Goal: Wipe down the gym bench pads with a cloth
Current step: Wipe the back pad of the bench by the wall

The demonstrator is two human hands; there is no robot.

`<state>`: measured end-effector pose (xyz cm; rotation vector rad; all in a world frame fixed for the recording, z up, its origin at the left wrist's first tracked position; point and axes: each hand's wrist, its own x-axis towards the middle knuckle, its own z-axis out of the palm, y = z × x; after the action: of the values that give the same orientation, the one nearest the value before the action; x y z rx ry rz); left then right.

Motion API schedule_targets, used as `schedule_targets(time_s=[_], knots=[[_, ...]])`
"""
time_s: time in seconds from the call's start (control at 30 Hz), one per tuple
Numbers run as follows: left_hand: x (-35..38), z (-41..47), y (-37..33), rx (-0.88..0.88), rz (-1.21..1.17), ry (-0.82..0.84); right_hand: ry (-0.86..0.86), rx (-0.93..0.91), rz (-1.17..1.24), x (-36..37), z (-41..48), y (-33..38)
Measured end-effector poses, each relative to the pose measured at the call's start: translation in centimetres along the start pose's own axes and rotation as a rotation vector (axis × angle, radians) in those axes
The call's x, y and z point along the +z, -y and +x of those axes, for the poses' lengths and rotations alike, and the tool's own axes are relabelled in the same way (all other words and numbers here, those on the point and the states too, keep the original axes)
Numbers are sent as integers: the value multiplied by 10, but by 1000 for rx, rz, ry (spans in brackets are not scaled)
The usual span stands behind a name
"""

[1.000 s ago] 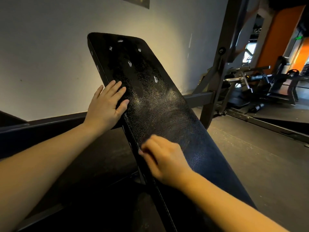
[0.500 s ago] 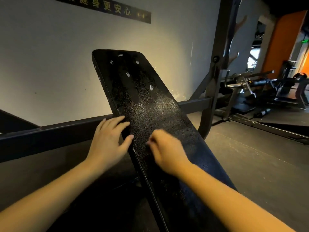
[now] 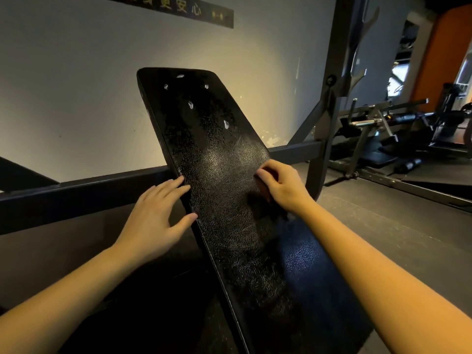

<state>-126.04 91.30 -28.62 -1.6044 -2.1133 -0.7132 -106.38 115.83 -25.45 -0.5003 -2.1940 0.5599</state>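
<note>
A long black textured bench pad [image 3: 217, 139] slants up toward the wall, with several small tears near its top. My left hand [image 3: 155, 213] lies flat with straight fingers on the pad's left edge. My right hand [image 3: 283, 185] rests on the right side of the pad at mid-height, fingers curled round a dark cloth [image 3: 270, 209]. Only a ragged bit of the cloth shows under the palm, hard to tell from the pad.
A dark steel crossbar [image 3: 89, 190] runs behind the pad along the white wall. An upright rack post [image 3: 329, 111] stands just right of the pad. Other gym machines [image 3: 383, 129] fill the far right. Dark rubber floor [image 3: 383, 238] lies to the right.
My right hand has swept with the cloth from the pad's left edge across to its right side and higher up. The left hand has slid lower along the left edge.
</note>
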Motion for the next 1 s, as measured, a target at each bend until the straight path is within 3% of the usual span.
schedule_targets(time_s=[0.07, 0.17, 0.47, 0.6, 0.7, 0.8, 0.83, 0.9, 1.0], knots=[[1, -1, -3, -16, -23, -4, -62, 36, -153, 8, -6, -10], [3, -4, -7, -29, -63, -6, -348, 96, -361, 9, -22, -13], [9, -8, -7, -33, -186, -47, -186, 238, -556, 26, -61, 12], [10, -11, -9, -40, -250, -48, -275, 254, -454, 31, -73, 22], [10, -13, -10, -51, -291, -47, -272, 10, -353, 51, -118, 55], [10, -12, -11, -63, -309, -55, -11, -414, -311, 56, -170, 70], [10, -13, -11, -57, -309, -52, 39, -465, -362, 47, -174, 58], [10, -15, -13, -51, -308, -43, -27, -316, -454, 24, -165, 20], [10, -18, -13, -60, -298, -33, -304, 223, -404, 1, -139, -7]])
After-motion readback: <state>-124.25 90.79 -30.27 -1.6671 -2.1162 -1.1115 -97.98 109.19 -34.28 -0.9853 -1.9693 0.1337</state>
